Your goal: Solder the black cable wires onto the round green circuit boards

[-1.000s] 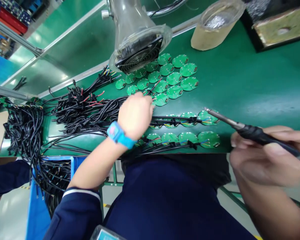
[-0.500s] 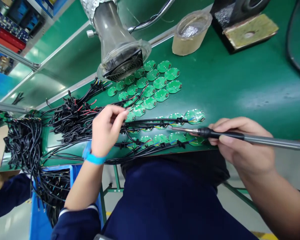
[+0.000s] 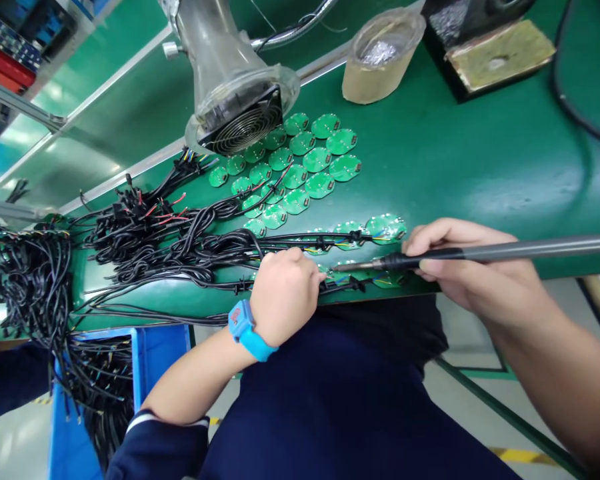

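My right hand (image 3: 473, 277) grips a soldering iron (image 3: 505, 252) whose tip points left at a round green circuit board (image 3: 350, 270) in the front row near the bench edge. My left hand (image 3: 285, 293), with a blue wrist strap (image 3: 245, 330), is closed over the wired boards just left of the tip and hides what its fingers pinch. A second row of wired boards (image 3: 385, 228) lies just behind. A cluster of bare green boards (image 3: 305, 163) sits further back.
A fume extractor fan (image 3: 240, 120) stands over the far boards. Black cable bundles (image 3: 145, 233) cover the left of the green bench (image 3: 480, 160) and hang into a blue bin (image 3: 105, 400). A solder tub (image 3: 380, 57) and a sponge tray (image 3: 500, 53) sit at the back. Another person's sleeve (image 3: 10, 380) is at the left.
My left hand came down from the cables to the front row of boards. The soldering iron's tip moved left and down to meet it.
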The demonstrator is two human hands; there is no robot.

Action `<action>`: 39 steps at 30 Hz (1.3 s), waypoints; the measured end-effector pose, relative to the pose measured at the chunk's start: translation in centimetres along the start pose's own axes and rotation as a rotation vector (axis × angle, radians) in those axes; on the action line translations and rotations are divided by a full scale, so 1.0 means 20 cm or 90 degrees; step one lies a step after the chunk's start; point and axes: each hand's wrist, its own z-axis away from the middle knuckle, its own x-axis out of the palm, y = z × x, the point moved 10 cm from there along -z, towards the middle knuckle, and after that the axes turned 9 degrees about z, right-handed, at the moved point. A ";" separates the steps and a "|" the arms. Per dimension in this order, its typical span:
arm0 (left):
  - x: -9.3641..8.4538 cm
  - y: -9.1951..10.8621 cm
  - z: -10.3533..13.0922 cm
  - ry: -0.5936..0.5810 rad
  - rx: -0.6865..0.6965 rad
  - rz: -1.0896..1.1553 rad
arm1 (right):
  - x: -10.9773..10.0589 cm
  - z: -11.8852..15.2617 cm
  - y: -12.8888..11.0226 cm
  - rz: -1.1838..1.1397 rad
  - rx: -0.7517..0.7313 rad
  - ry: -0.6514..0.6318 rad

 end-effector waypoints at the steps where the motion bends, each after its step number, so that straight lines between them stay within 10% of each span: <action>1: 0.00 0.00 0.00 -0.001 -0.003 -0.012 | 0.01 0.00 0.00 -0.009 -0.015 -0.020; 39: 0.02 -0.01 -0.02 0.008 -0.028 -0.023 | 0.01 0.03 0.00 -0.018 -0.063 -0.006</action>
